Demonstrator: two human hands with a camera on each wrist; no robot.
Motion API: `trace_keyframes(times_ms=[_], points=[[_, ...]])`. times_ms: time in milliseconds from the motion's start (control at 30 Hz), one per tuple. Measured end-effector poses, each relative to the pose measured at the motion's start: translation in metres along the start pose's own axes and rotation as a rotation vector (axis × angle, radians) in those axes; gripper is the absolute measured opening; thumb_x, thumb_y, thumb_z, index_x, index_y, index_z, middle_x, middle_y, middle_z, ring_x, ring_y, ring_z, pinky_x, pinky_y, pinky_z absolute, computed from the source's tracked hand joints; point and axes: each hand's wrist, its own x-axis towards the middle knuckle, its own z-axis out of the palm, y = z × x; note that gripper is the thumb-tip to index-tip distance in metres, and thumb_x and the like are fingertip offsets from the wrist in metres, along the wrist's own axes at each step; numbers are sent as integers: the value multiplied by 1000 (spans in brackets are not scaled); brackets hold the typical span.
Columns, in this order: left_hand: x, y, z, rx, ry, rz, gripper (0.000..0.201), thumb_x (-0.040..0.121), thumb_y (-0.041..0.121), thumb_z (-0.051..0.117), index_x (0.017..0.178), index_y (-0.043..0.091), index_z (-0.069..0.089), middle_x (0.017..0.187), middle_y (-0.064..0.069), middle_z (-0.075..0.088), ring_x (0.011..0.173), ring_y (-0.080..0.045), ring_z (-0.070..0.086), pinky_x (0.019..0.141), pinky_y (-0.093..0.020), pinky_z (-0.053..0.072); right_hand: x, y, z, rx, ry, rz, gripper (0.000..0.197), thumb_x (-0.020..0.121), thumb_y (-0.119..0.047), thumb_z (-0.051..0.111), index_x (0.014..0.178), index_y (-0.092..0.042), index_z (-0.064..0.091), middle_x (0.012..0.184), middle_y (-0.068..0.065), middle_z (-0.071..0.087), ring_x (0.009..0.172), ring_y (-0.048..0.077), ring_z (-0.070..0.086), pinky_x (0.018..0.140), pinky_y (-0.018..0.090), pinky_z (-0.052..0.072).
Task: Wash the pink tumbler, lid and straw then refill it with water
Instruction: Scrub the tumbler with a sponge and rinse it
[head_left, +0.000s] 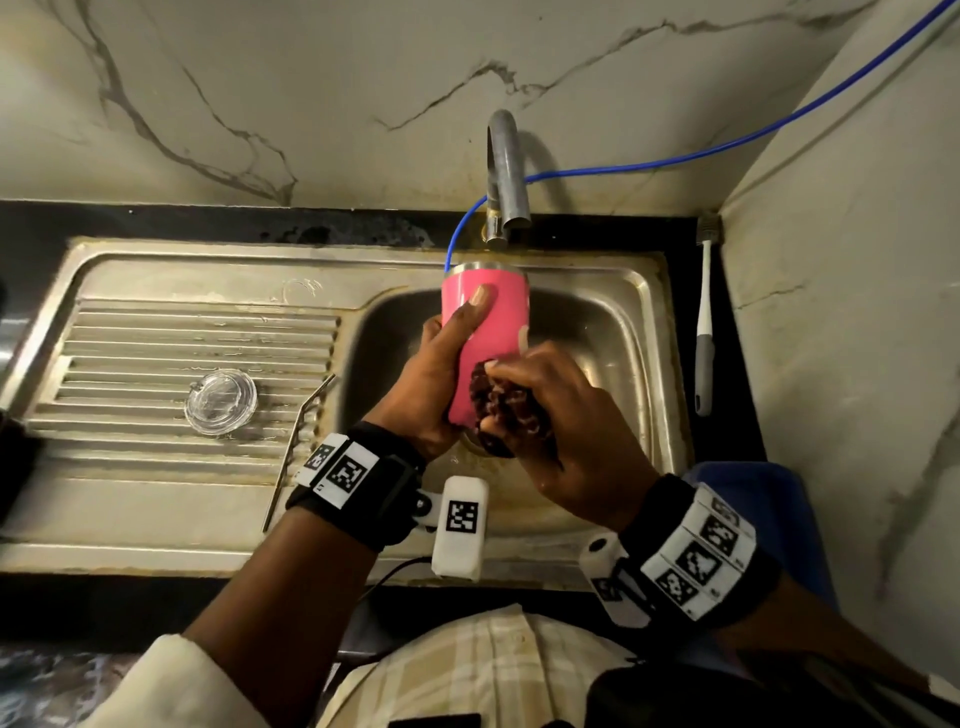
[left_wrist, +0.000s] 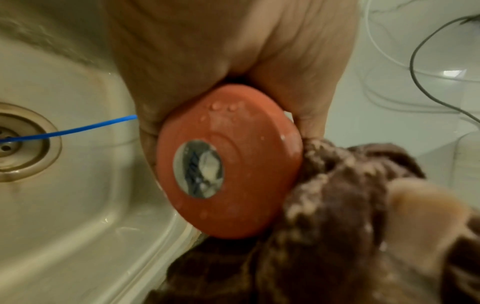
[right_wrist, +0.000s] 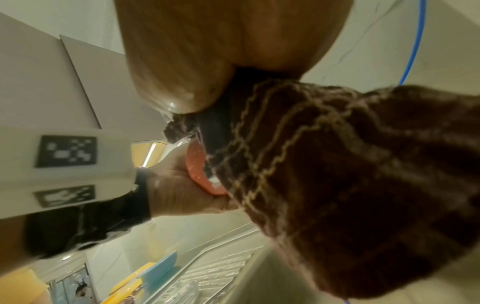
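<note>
Left hand (head_left: 434, 374) wraps the tumbler (head_left: 491, 322), tilted over the sink (head_left: 623, 332) basin below the tap (head_left: 506, 171). Right hand (head_left: 566, 415) clutches a soapy brown cloth (head_left: 506, 408) against its lower side. Lid (head_left: 221, 401) and straw (head_left: 296, 447) lie on the drainboard.

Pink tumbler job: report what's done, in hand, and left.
Done: clear lid and metal straw are off, lying on the drainboard. In hand: left hand grips the pink tumbler; right hand scrubs its base with a soapy cloth. Left: rinsing, lid, straw, refilling.
</note>
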Motion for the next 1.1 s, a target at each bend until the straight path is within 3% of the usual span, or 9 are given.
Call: trace_keyframes(times_ms=[133,233,367,467,633,733,833,967,1100], points=[[-5,0,6,68,-78,5,77,95,56,68,154,12,46,148,-28,55,130,-43,59,107,-58,49,22,12,-14,3,134,23,39,102,-29,61,131,-3,60,125,12,61,110,21,62,92,30,52],[-13,-1,13,64,-123,8,61,101,56,54,145,14,57,129,-19,68,109,-31,69,93,-47,58,48,25,-26,35,251,73,35,104,-24,62,131,-3,58,126,9,64,114,18,63,97,33,52],[-17,3,13,21,-135,-1,58,100,56,52,139,14,61,120,-16,68,100,-29,68,85,-42,59,66,29,-29,28,284,117,38,106,-26,61,136,-5,56,128,6,65,115,18,66,93,40,56],[-18,6,13,-18,-148,4,54,95,50,61,134,12,63,122,-17,68,104,-31,68,88,-45,57,59,16,-16,7,268,106,37,104,-24,64,134,-4,58,127,10,64,112,20,65,93,28,53],[-14,17,11,-15,-68,54,94,87,52,79,158,7,37,137,-24,61,118,-37,66,93,-49,58,25,-2,2,5,155,21,42,102,-32,61,131,-2,60,121,12,61,105,17,60,87,20,50],[-17,16,13,4,-110,26,65,104,50,54,144,-1,53,116,-18,68,103,-29,67,95,-43,58,19,1,-3,-14,109,-60,38,102,-30,63,132,-8,56,121,13,59,107,18,60,86,21,49],[-22,16,17,45,-138,9,59,104,51,52,142,7,59,129,-22,67,113,-34,66,103,-49,53,29,11,-12,44,164,-24,37,101,-29,62,132,-10,55,123,7,60,111,19,62,93,23,49],[-24,10,23,105,-116,12,55,99,52,54,136,13,63,117,-15,73,98,-28,72,82,-43,61,55,25,-33,57,368,77,33,104,-18,63,130,1,58,124,7,66,110,11,65,97,21,49],[-26,5,31,104,-62,33,48,99,51,49,126,14,65,108,-11,76,92,-25,74,78,-39,62,71,28,-41,2,421,114,26,105,-10,61,127,3,57,116,6,69,102,-9,61,91,8,44]])
